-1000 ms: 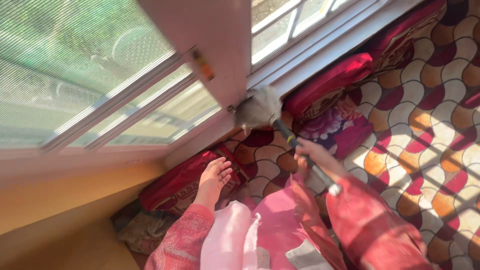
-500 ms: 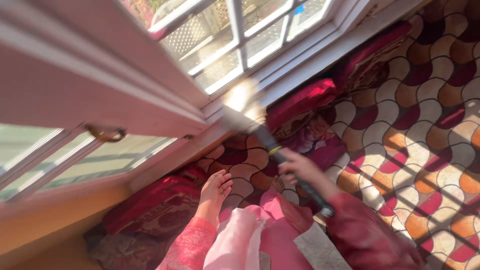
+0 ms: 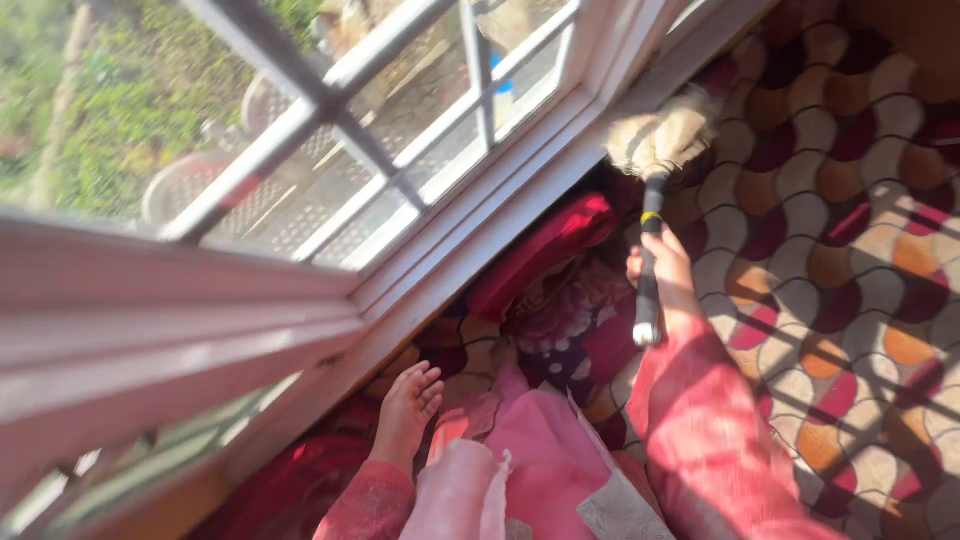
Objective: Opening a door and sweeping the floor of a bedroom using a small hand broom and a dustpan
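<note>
My right hand (image 3: 667, 268) grips the black handle of a feather duster (image 3: 650, 255). Its fluffy grey head (image 3: 662, 138) is up by the lower right end of the white window frame (image 3: 520, 165). My left hand (image 3: 408, 408) hangs open and empty, fingers spread, over the patterned mattress below the sill. Both arms are in red and pink sleeves.
A white window with glass panes (image 3: 400, 110) fills the upper left, greenery and mesh chairs outside. Red bolster cushions (image 3: 545, 250) lie along the wall under the sill. A mattress cover (image 3: 830, 230) with wavy maroon, orange and cream scales spreads to the right.
My right hand swung the duster rightward along the window sill, from the middle frame post to the right end. The view turned up and right. The left hand stayed open, low.
</note>
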